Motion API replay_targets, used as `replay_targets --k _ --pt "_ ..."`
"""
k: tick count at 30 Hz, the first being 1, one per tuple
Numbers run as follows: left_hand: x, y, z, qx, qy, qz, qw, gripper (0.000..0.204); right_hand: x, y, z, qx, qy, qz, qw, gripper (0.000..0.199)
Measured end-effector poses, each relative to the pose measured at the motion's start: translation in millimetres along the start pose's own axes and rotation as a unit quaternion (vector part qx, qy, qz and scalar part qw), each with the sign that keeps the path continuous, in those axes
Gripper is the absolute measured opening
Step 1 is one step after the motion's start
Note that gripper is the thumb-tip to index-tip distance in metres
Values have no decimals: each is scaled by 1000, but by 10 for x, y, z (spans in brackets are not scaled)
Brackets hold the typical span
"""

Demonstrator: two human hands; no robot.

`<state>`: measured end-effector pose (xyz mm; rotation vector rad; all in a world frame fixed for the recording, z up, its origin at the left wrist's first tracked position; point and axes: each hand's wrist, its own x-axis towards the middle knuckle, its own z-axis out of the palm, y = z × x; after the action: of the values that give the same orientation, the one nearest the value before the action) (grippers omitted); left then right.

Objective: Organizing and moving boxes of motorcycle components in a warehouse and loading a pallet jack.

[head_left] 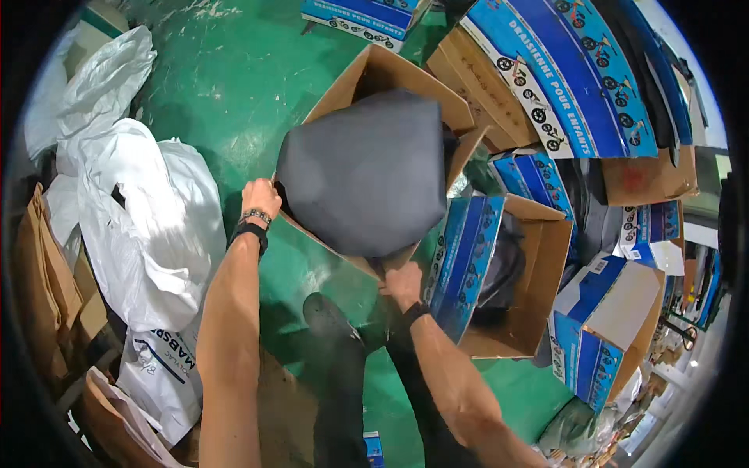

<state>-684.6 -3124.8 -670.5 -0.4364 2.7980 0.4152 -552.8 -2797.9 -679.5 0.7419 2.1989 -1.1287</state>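
Here the left hand (260,200) and right hand (403,282) grip the cardboard box (374,74) — grey bag (363,171) between them.

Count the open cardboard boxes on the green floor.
2 clearly open: the one with the grey bundle gripped by both hands, and the blue-printed one to its right. Others in the right-hand pile may be hidden.

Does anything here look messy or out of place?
Yes. The dark grey bag bulges above the open cardboard box that both hands grip. Blue boxes lie tipped at odd angles, and white plastic bags are heaped on the green floor.
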Motion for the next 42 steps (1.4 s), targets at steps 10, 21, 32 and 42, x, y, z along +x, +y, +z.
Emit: replay_targets --k 10,21,32,42 --pt "-1822 -455 634 -28 111 -92 989 15 -259 393 -485 -516 -18 -409 753 33" --pt "-4046 -361 1316 -109 36 -291 950 10 -908 1226 -686 -613 -123 -296 722 13" --pt "-5792 -99 1765 -33 137 -286 948 13 -1890 2642 -957 -262 -55 -285 920 21" --pt "-8095 546 3141 36 147 -346 926 25 -2416 3857 -1880 -302 -133 -280 901 24"
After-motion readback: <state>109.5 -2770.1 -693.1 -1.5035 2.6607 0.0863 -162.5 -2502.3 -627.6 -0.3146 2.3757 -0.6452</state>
